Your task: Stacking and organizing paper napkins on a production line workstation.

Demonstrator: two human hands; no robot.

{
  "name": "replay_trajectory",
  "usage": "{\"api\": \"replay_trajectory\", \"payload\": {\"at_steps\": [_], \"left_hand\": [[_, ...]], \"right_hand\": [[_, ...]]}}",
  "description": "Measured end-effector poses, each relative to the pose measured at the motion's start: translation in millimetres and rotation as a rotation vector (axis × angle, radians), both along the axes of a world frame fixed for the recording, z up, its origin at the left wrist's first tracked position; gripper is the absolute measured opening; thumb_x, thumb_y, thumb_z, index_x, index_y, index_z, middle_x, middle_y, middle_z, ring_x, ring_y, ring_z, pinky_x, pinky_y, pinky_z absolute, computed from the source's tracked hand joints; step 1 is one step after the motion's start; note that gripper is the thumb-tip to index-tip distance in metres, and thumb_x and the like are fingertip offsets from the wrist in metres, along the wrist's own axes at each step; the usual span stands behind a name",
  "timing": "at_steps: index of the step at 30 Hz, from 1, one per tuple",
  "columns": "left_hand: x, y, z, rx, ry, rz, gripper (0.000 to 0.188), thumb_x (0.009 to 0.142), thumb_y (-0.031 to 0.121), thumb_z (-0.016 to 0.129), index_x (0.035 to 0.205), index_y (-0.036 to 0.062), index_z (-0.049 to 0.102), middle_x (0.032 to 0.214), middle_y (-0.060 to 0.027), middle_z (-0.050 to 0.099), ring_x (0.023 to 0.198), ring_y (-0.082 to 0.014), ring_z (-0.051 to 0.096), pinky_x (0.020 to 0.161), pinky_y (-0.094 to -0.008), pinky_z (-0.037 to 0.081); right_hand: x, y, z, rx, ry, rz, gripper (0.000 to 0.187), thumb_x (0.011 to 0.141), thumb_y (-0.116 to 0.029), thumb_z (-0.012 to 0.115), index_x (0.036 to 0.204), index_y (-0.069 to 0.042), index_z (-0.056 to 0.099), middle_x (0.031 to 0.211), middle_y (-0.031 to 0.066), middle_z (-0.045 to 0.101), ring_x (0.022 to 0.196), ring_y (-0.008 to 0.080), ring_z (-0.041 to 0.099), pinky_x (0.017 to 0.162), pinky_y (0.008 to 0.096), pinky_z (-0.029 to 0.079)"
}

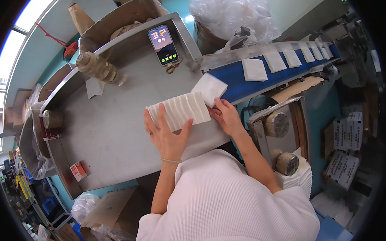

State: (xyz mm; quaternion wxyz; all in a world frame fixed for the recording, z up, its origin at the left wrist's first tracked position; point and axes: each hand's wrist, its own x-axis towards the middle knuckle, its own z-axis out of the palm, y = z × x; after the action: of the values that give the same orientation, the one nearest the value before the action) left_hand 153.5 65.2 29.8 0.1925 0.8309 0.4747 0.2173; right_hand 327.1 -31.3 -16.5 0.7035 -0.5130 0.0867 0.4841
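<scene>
A row of white folded napkins (pixel 179 111) stands on edge on the grey metal table. My left hand (pixel 166 136) grips it, fingers over the far side and thumb on the near side. At the row's right end, my right hand (pixel 224 115) pinches the near corner of a single folded white napkin (pixel 210 89). That napkin lies tilted where the table meets a blue conveyor belt (pixel 236 86). Several more napkins (pixel 254 70) sit spaced along the belt, stretching away to the right.
On the metal table (pixel 104 136) are a phone (pixel 163 45), a brownish bottle (pixel 96 66) lying down and a small red-and-white box (pixel 78 171). Raised edges rim the table. Right of me, a tray (pixel 258 137) holds tape-like rolls (pixel 277 124). Bagged plastic (pixel 236 17) stands behind.
</scene>
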Motion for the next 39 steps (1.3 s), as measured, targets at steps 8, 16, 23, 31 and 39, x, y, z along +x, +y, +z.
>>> {"api": "replay_trajectory", "payload": {"at_steps": [8,16,23,31,39], "left_hand": [[15,-9,8,-0.08,0.093,0.039,0.099,0.062,0.051,0.084,0.145,0.0195,0.038,0.153,-0.0237,0.014,0.138,-0.0473,0.021,0.098,-0.0618,0.033],[4,0,2,-0.083,0.029,0.04,0.094,0.065,0.046,0.082,0.145,0.0215,0.038,0.154,-0.0234,0.015,0.138,-0.046,0.021,0.096,-0.0628,0.034],[4,3,-15,-0.037,-0.131,-0.128,0.088,0.069,0.04,0.081,0.143,0.0179,0.041,0.153,-0.0228,0.018,0.136,-0.0446,0.026,0.097,-0.0592,0.037],[8,1,1,-0.011,-0.047,-0.026,0.084,0.068,0.037,0.082,0.141,0.0176,0.044,0.15,-0.0241,0.025,0.133,-0.0464,0.031,0.099,-0.0561,0.037],[14,-4,-7,-0.021,-0.13,-0.152,0.082,0.071,0.035,0.081,0.141,0.0169,0.044,0.15,-0.0251,0.023,0.132,-0.0464,0.031,0.101,-0.0558,0.035]], "right_hand": [[-26,9,14,-0.033,-0.131,0.433,0.043,0.093,-0.037,0.064,0.12,-0.005,0.06,0.095,0.0013,0.062,0.083,0.0076,0.055,0.074,0.0245,0.047],[-3,4,-20,-0.105,-0.228,0.163,0.041,0.094,-0.037,0.061,0.117,-0.002,0.059,0.102,0.0075,0.064,0.078,0.0125,0.061,0.063,0.0248,0.048],[-34,21,12,-0.083,-0.687,0.375,0.051,0.092,-0.041,0.064,0.119,0.002,0.058,0.103,0.0114,0.064,0.091,0.0137,0.06,0.081,0.0284,0.049],[-10,-1,-5,-0.081,-0.063,0.329,0.04,0.095,-0.027,0.063,0.121,0.001,0.056,0.106,0.0088,0.064,0.09,0.015,0.062,0.077,0.0254,0.051],[-26,19,21,-0.125,-0.599,0.485,0.047,0.097,-0.035,0.059,0.122,0.005,0.056,0.107,0.0085,0.063,0.096,0.013,0.056,0.085,0.0261,0.046]]}}
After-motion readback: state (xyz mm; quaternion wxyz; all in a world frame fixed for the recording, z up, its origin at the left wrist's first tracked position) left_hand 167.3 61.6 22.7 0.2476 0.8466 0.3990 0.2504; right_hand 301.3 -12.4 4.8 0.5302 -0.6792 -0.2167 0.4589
